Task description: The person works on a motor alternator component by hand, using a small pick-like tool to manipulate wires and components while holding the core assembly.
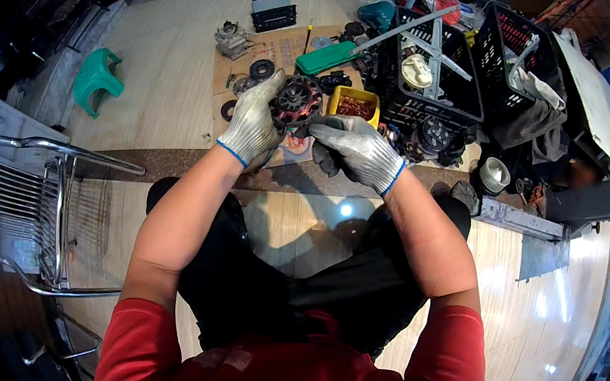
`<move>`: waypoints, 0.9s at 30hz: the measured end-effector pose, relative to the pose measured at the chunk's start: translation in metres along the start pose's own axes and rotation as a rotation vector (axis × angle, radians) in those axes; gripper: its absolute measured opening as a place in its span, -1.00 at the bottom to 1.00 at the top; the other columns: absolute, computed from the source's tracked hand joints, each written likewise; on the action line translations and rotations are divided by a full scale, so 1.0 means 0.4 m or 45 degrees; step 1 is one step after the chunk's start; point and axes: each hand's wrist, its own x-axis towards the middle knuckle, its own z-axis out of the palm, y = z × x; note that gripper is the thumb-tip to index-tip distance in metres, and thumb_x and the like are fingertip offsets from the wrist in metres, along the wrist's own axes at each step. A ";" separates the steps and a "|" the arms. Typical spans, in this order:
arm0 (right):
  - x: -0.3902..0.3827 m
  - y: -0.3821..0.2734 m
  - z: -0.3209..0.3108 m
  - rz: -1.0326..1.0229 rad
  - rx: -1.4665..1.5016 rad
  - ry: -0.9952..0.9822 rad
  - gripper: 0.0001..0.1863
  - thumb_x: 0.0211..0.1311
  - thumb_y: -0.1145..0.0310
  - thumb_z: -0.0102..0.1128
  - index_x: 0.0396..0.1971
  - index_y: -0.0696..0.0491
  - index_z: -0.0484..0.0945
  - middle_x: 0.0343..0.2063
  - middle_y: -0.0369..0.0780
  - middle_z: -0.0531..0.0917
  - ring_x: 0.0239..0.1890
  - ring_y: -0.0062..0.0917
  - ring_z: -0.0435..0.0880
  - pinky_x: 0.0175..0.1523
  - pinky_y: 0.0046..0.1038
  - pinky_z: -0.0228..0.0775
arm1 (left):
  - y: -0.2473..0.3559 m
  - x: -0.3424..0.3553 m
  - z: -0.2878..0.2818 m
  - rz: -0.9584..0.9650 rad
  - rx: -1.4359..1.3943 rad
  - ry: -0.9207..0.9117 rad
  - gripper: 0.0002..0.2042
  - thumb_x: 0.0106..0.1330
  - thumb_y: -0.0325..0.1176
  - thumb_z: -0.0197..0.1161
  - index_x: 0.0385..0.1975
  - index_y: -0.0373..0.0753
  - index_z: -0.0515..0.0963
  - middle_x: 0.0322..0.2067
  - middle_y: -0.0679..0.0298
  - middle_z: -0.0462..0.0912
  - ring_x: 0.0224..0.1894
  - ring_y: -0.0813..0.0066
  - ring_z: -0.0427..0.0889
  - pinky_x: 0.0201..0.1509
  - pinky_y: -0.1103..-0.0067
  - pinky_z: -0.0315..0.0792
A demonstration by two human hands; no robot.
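Observation:
Both my hands wear whitish knit gloves with blue cuff edges and dark grey palms. My left hand (254,119) grips the left side of a round black machine part (298,102), its thumb up along the rim. That part has a slotted, spoked face with reddish, copper-like areas, and it is tilted toward me. At its lower right edge is my right hand (356,147), fingers bent and drawn together. Whatever its fingertips pinch is too small or hidden to make out. Just beyond the right hand stands a yellow tray (356,104) of small copper-coloured pieces.
Cardboard (249,54) under the work bears black rings (262,70), a metal housing (231,39) and a green long-handled tool (326,58). Black crates (437,104) with parts stand at the right, near a white fan wheel (494,174). A green stool (97,81) and metal chair (17,208) are left.

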 end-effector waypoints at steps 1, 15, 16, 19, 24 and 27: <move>-0.005 -0.014 -0.002 0.011 -0.111 0.046 -0.70 0.43 0.27 0.15 -0.08 0.22 0.60 -0.53 -0.28 0.63 -0.56 -0.66 0.57 -0.46 -0.60 0.42 | -0.002 0.003 -0.001 0.003 -0.020 0.004 -0.71 0.55 -0.23 0.04 0.07 -0.30 0.46 -0.02 0.03 0.65 -0.03 0.20 0.72 0.07 0.28 0.69; -0.067 -0.043 -0.008 -0.311 -0.626 0.346 -0.71 0.35 0.26 0.19 -0.20 0.20 0.69 -0.55 -0.30 0.63 -0.58 -0.73 0.53 -0.47 -0.61 0.36 | -0.024 0.016 0.007 0.237 0.528 0.109 -0.64 0.56 -0.20 0.00 0.12 -0.36 0.44 -0.01 0.04 0.64 -0.03 0.26 0.71 0.07 0.33 0.66; -0.070 -0.035 -0.012 -0.386 -0.680 0.346 -0.71 0.35 0.26 0.19 -0.19 0.21 0.69 -0.53 -0.29 0.65 -0.57 -0.72 0.55 -0.45 -0.61 0.39 | -0.036 0.009 0.022 0.301 0.620 0.191 -0.62 0.56 -0.19 0.00 0.15 -0.37 0.43 -0.01 0.05 0.64 -0.03 0.27 0.71 0.06 0.34 0.66; -0.085 -0.032 0.030 -0.493 -0.744 0.298 -0.70 0.34 0.28 0.19 -0.15 0.22 0.68 -0.49 -0.27 0.68 -0.52 -0.70 0.60 -0.37 -0.59 0.47 | -0.051 0.054 -0.034 0.412 0.674 0.350 -0.56 0.56 -0.14 -0.02 0.23 -0.38 0.39 0.00 0.07 0.63 -0.04 0.28 0.71 0.04 0.37 0.64; -0.075 0.045 0.032 -0.686 -1.383 0.350 -0.75 0.31 0.21 0.21 -0.25 0.08 0.69 -0.41 -0.05 0.71 -0.42 -0.34 0.74 -0.28 -0.34 0.58 | -0.038 0.069 0.004 0.158 0.056 0.444 -0.57 0.57 -0.07 -0.04 0.14 -0.33 0.44 0.00 0.05 0.63 0.02 0.15 0.66 0.11 0.18 0.59; -0.071 0.058 0.021 -0.655 -1.683 0.468 -0.76 0.30 0.16 0.20 -0.33 0.02 0.68 -0.47 -0.06 0.69 -0.44 -0.25 0.73 -0.31 -0.24 0.59 | -0.015 0.078 -0.005 0.141 -0.051 0.389 -0.55 0.56 -0.02 -0.05 0.11 -0.31 0.46 -0.02 0.00 0.63 0.00 0.10 0.63 0.05 0.13 0.56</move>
